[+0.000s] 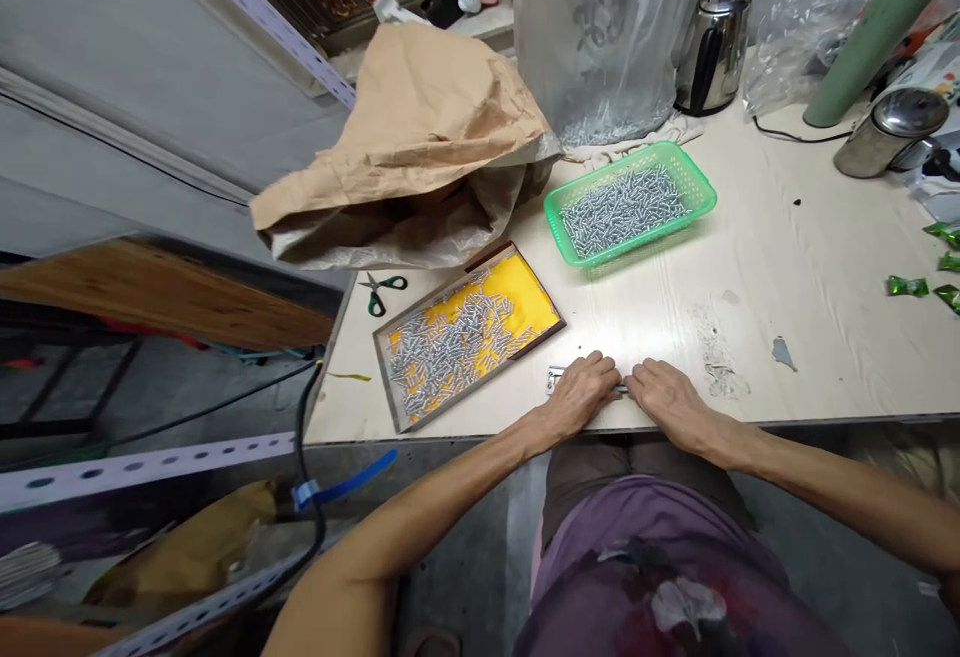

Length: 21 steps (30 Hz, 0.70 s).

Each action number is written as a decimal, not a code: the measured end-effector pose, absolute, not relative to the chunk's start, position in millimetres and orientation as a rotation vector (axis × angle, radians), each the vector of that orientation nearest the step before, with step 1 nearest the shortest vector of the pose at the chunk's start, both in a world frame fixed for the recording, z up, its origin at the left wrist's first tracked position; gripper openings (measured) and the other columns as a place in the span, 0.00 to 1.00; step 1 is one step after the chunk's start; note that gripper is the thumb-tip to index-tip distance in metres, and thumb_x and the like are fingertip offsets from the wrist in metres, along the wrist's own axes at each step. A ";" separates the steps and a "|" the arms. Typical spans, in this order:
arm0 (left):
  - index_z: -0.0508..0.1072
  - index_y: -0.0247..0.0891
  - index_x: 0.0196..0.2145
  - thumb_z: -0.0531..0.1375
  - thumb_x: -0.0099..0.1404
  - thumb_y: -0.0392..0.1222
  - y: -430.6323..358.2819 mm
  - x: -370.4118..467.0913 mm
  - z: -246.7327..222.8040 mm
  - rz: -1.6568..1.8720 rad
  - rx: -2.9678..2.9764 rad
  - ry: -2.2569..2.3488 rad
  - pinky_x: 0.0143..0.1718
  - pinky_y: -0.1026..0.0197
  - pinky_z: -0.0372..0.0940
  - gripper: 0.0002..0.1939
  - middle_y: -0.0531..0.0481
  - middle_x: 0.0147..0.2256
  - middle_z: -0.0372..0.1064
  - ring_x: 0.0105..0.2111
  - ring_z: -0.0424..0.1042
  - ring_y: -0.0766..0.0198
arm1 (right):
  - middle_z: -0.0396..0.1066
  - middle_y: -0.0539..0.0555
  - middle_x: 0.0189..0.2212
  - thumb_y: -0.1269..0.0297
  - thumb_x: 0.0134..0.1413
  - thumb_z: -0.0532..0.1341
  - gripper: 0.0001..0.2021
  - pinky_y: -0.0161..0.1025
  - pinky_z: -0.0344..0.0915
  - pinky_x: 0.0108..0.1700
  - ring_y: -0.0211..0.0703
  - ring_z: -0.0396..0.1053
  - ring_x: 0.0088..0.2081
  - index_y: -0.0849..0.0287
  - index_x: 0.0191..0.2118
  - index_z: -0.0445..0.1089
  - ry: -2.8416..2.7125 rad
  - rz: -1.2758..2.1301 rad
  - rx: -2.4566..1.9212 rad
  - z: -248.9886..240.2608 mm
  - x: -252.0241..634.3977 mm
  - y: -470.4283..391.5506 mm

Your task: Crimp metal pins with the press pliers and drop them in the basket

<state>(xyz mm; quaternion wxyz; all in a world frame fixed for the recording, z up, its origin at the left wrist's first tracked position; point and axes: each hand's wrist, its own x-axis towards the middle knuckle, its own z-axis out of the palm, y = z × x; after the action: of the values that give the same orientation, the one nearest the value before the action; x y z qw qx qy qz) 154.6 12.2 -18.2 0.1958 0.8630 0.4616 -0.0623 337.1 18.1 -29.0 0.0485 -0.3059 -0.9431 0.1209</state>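
Near the table's front edge, my left hand (583,389) is closed over a small, flat metal fixture (554,378), whose left end sticks out past the fingers. My right hand (666,395) is just beside it, fingers curled and pinched together. A thin strip of metal (621,388) shows in the narrow gap between the hands; what the right fingertips grip is hidden. To the left lies a shallow tray (480,379) with a yellow bottom, strewn with small silvery metal pins (450,342). Beyond the hands sits a green plastic basket (600,257) filled with similar pins (626,207).
Green-handled scissors (382,294) lie left of the tray. Behind it slumps a large brown paper sack (442,107). A clear plastic bag (600,37), a steel kettle (716,42) and a steel mug (889,132) line the back. Green-wrapped sweets (907,286) lie at the right.
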 end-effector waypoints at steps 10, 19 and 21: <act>0.64 0.32 0.53 0.57 0.66 0.42 -13.2 152.9 -34.8 0.271 2.487 1.437 0.54 0.47 0.64 0.19 0.36 0.54 0.64 0.55 0.64 0.50 | 0.68 0.61 0.41 0.57 0.53 0.64 0.23 0.43 0.60 0.40 0.51 0.63 0.40 0.65 0.50 0.64 -2.834 0.428 -1.046 -14.8 349.0 37.6; 0.63 0.36 0.57 0.51 0.70 0.46 -59.3 175.2 -58.1 0.542 2.421 1.350 0.60 0.44 0.58 0.20 0.38 0.56 0.65 0.62 0.57 0.52 | 0.70 0.58 0.35 0.69 0.60 0.57 0.05 0.40 0.55 0.37 0.47 0.63 0.38 0.60 0.36 0.70 -2.838 0.333 -1.134 -23.6 341.6 76.2; 0.63 0.36 0.57 0.52 0.70 0.46 -58.9 175.9 -57.8 0.539 2.388 1.344 0.61 0.43 0.56 0.21 0.38 0.55 0.66 0.62 0.57 0.53 | 0.70 0.56 0.33 0.69 0.60 0.56 0.06 0.41 0.53 0.37 0.47 0.62 0.38 0.59 0.34 0.70 -2.837 0.316 -1.123 -20.5 334.4 88.1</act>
<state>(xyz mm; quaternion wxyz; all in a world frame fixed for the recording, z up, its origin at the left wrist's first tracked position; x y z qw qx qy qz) 175.9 -58.9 -57.8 0.1738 0.8421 0.4739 0.1900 334.4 88.1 -20.5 0.0369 -0.3657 -0.9243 0.1029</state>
